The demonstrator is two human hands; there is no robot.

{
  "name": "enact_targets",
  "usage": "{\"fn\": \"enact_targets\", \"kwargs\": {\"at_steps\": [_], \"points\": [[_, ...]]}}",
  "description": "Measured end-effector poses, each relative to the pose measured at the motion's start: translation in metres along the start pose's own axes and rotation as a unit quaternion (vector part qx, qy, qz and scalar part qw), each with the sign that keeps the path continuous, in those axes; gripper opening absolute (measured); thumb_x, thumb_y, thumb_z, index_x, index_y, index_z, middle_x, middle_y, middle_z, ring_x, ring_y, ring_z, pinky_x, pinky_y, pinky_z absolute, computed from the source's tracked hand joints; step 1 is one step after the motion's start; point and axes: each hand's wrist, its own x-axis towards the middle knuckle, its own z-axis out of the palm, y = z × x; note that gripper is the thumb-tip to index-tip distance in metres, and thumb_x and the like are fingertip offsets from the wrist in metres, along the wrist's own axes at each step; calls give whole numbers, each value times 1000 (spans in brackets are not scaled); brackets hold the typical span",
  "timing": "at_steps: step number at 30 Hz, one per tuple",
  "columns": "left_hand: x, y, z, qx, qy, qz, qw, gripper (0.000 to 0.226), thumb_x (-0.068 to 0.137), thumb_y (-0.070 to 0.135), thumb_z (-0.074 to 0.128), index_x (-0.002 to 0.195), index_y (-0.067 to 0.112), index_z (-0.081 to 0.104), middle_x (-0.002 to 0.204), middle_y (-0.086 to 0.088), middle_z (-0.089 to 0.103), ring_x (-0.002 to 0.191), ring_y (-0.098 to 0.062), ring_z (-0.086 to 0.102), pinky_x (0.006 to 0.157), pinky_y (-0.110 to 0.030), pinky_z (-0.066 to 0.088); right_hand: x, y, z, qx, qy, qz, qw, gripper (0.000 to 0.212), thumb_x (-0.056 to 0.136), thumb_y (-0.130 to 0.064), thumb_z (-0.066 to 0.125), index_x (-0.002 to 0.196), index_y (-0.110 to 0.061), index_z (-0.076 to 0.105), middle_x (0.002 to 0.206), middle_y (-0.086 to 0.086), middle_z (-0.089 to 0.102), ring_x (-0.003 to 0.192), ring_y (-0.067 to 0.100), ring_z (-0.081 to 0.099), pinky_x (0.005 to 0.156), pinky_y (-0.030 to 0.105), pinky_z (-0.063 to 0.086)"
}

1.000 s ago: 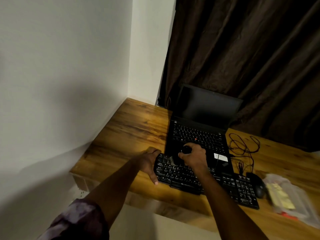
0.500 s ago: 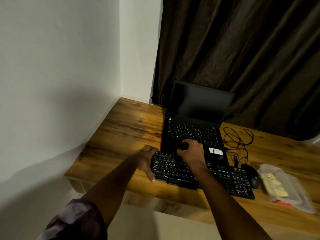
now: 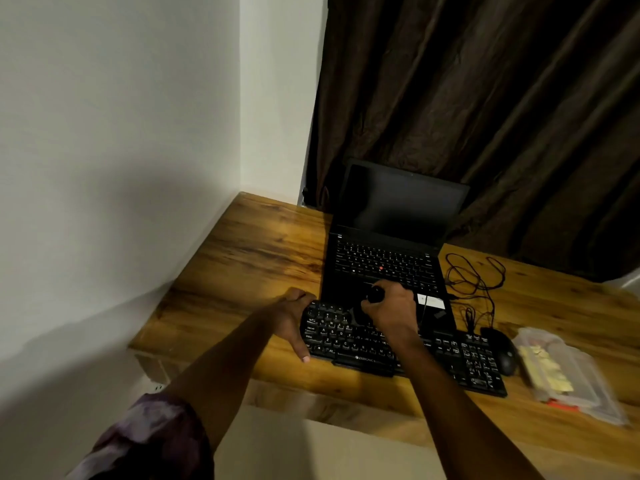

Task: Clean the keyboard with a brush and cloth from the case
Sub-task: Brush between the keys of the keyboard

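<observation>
Right hand [image 3: 391, 308] clenches the brush [image 3: 375, 294] above the keyboard [image 3: 346, 341] on the desk [image 3: 242, 258] — bristles lost in dark blur. Left hand [image 3: 292, 317] clasps the keyboard's left end, fingertips hidden — case [image 3: 571, 372] blurred rightward.

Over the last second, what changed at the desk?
Little. The right hand, gripping the black round-handled brush, edged slightly rightward over the upper left keys of the black full-size keyboard. The camera view also drifted. Unchanged: the left hand holds the keyboard's left end, and the open black laptop, black mouse and clear plastic case stay put.
</observation>
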Motion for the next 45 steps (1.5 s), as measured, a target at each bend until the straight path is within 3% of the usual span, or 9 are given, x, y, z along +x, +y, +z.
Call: {"fn": "enact_targets", "kwargs": {"at_steps": [8,15,21,25,28,34,39,42,45], "points": [[-2,4,0,2,-5,-15,1000,150,40,56,96,158,30,6,159,3,8,147,-30,17,117,-46,33,1,-20,12,132,-69,30,988,24,78,-13,82,96,-18,67,80,2,69,56,18,70,53,27,60],[-3,9,-4,-9,-10,-3,1000,144,47,45,99,159,25,9,162,-4,9,148,-33,18,118,-49,31,9,15,3,3,-10,3,1000,49,70,-37,82,115,-29,65,103,2,69,83,16,69,72,34,62],[1,-1,0,-21,14,4,1000,160,19,82,79,155,23,17,154,-6,21,142,-32,31,117,-46,33,-1,3,-4,127,-51,-11,991,33,78,-15,82,107,-18,69,84,-6,66,67,9,69,58,29,62],[3,2,1,-30,17,-13,999,152,32,48,100,156,18,18,156,-8,18,144,-33,30,120,-42,30,3,14,-5,183,-73,25,980,28,78,-11,82,102,-17,68,84,5,72,57,19,72,58,37,62],[0,6,1,-54,14,-24,998,144,39,29,103,156,17,19,157,-5,16,144,-31,29,120,-38,28,8,28,-13,175,-75,41,981,36,78,-12,82,111,-13,68,83,4,71,55,16,70,49,23,57],[-4,10,-1,-93,4,-33,995,142,42,20,102,156,19,17,158,-2,13,146,-34,24,118,-41,32,9,46,-24,128,-28,39,991,48,78,-13,82,122,-11,64,104,12,71,69,17,72,50,26,59],[-7,8,-4,-35,-9,2,999,166,21,74,84,158,19,8,162,-5,9,147,-34,19,120,-47,27,7,32,-10,105,-29,22,994,48,74,-29,84,117,-24,65,108,10,68,72,20,71,53,28,60],[-5,5,-2,-3,-9,4,1000,151,45,57,95,159,22,2,163,-3,4,149,-33,16,119,-45,28,7,22,2,110,-39,22,993,50,72,-28,85,118,-26,65,116,12,61,83,23,70,50,25,59],[-2,4,-1,-3,-2,8,1000,147,47,53,96,158,26,4,162,-2,5,149,-30,16,119,-43,29,6,18,7,126,-48,31,990,50,74,-23,85,120,-20,66,115,16,62,77,25,71,46,18,53]]}}
